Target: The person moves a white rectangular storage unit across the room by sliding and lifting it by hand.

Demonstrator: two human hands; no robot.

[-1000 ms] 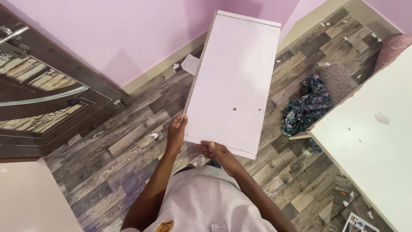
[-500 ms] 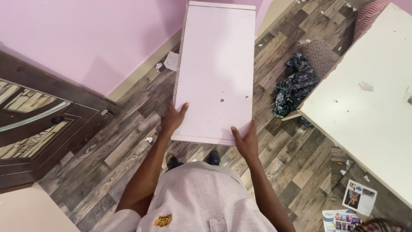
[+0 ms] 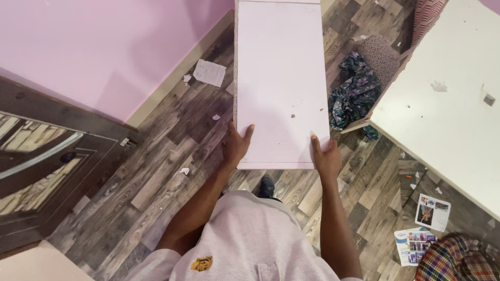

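fingers (image 3: 249, 130) of both hands grip pale pink board (image 3: 281, 78); leaflets (image 3: 424, 229) right.

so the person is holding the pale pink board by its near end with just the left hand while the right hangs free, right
Not quite: both hands grip it. In the head view the left hand holds the near left corner of the pale pink board and the right hand holds the near right corner.

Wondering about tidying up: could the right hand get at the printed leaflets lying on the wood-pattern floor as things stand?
Probably not: the right hand grips the pale pink rectangular board together with the left hand, and the printed leaflets lie low on the floor, apart from it.
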